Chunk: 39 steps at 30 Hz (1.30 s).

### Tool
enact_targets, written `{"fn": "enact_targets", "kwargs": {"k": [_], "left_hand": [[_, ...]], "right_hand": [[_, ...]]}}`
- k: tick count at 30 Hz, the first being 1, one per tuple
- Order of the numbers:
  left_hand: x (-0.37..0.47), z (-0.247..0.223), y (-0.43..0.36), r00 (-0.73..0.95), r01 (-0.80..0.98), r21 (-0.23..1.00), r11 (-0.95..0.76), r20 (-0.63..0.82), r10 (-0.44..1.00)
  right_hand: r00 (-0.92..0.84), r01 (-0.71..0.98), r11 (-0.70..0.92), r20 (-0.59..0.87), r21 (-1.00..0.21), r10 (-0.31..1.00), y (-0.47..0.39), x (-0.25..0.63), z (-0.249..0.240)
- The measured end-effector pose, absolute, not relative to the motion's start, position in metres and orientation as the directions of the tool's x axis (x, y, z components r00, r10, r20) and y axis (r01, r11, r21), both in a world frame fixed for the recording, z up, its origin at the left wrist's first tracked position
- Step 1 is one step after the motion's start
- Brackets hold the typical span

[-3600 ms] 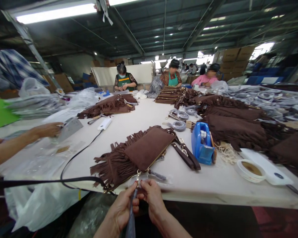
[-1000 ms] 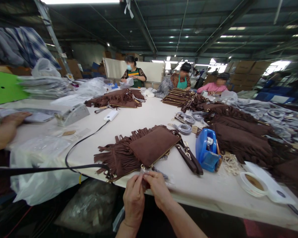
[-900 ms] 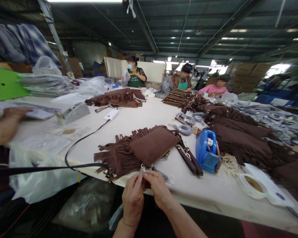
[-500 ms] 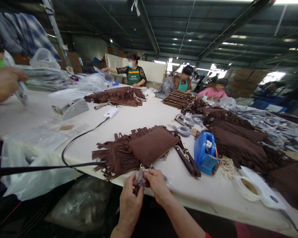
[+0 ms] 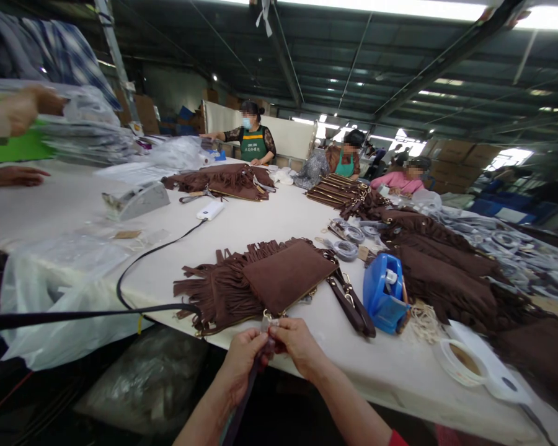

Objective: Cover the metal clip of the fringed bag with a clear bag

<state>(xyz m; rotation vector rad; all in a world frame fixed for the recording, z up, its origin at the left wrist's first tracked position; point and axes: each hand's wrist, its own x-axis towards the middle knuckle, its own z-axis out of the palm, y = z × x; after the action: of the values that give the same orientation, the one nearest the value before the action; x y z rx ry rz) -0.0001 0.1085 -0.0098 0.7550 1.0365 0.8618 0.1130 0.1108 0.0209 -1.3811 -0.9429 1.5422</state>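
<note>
My left hand (image 5: 242, 362) and right hand (image 5: 297, 344) pinch the dark strap (image 5: 244, 396) at the fringed suede bag's (image 5: 279, 279) clasp; soft, limp, light.

- The left hand (image 5: 242, 359) is bare, without glove, ring or watch in view.
- The right hand (image 5: 297, 344) is likewise bare and unadorned.
- Both forearms are uncovered below the hands.
- A red sleeve edge (image 5: 397, 438) shows far down the right arm.

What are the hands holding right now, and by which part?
Both hands, left hand and right hand, pinch the top end of a dark strap at the fringed brown bag's edge.
</note>
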Motion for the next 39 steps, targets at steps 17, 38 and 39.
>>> {"fn": "enact_targets", "kwargs": {"k": [17, 38, 39], "left_hand": [[0.014, -0.02, 0.104, 0.08, -0.087, 0.946, 0.311, -0.304, 0.949], [0.015, -0.013, 0.091, 0.128, 0.671, 0.724, -0.161, 0.1, 0.987], [0.014, -0.014, 0.09, 0.163, 0.715, 0.666, -0.213, 0.138, 0.977]], "right_hand": [[0.104, -0.035, -0.424, -0.425, -0.905, 0.899, 0.115, 0.116, 0.015], [0.085, 0.108, -0.634, -0.628, -0.766, 0.773, 0.137, 0.111, 0.037], [0.077, 0.116, -0.648, -0.644, -0.753, 0.762, 0.138, 0.112, 0.035]]}}
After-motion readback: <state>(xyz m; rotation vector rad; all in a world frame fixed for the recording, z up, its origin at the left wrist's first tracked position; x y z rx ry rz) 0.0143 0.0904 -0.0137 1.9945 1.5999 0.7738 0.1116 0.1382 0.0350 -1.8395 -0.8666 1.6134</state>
